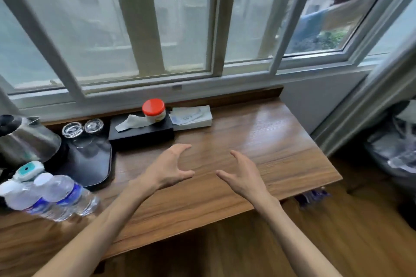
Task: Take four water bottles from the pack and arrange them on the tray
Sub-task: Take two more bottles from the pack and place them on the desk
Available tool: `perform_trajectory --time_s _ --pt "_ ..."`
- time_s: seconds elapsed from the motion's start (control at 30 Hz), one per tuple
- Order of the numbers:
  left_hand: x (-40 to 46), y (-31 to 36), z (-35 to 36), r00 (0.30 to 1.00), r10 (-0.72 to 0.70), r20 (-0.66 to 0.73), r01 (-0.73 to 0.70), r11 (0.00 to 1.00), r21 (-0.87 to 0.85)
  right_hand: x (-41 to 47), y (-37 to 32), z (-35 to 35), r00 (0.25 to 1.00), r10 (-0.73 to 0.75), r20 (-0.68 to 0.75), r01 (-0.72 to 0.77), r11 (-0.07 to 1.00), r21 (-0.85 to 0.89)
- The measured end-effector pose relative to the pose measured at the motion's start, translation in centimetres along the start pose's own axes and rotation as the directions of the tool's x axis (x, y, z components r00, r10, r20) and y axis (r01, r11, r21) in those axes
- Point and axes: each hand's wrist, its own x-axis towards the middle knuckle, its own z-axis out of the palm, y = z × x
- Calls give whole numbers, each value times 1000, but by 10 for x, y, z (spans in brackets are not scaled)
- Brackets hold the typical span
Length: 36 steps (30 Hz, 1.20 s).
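Left hand (167, 167): empty, fingers spread and curved, thumb apart from them, hovering over the bare wood at the middle of the table; palm faces the other hand.
Right hand (244, 174): empty too, fingers loosely extended, at 3 o'clock of the left hand with a gap between them.
Table (258, 141): brown wood grain, running under the window (157, 29).
Water bottles (51, 195): clear plastic, white caps, blue labels, grouped at 9 o'clock of the hands near the table's left edge; blurred, so I cannot tell the count or whether wrap holds them.
Tray (94, 164): black, at 10 o'clock of the left hand, just beyond the bottles; no bottle stands on it.
Glasses (82, 127): two, upside down at the tray's far end.
Kettle (24, 139): steel, at the tray's left.
Tissue box (139, 132): black, at 12 o'clock of the left hand, a tissue poking out.
Jar (154, 110): white with red lid, on the box.
Packet (191, 116): white, flat, just right of the jar.
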Motion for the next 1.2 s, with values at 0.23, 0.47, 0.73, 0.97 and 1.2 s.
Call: perform_trajectory --time_s 0.23,0.47,0.73,0.97,1.2 --pt "68 104 95 981 112 160 -122 991 51 -21 136 -70 965 261 -31 -259 964 60" --pt "131 205 170 898 258 356 -300 951 68 -42 240 -131 867 487 -105 -461 865 199" --pt "224 327 258 810 350 470 -442 892 96 -19 354 -195 770 630 -105 -584 761 282" --pt "329 423 347 707 328 626 -517 844 142 23 477 -252 657 751 -59 -682 626 378" --pt "408 477 438 702 188 687 -423 886 189 75 592 -282 617 784 69 -743 551 380"
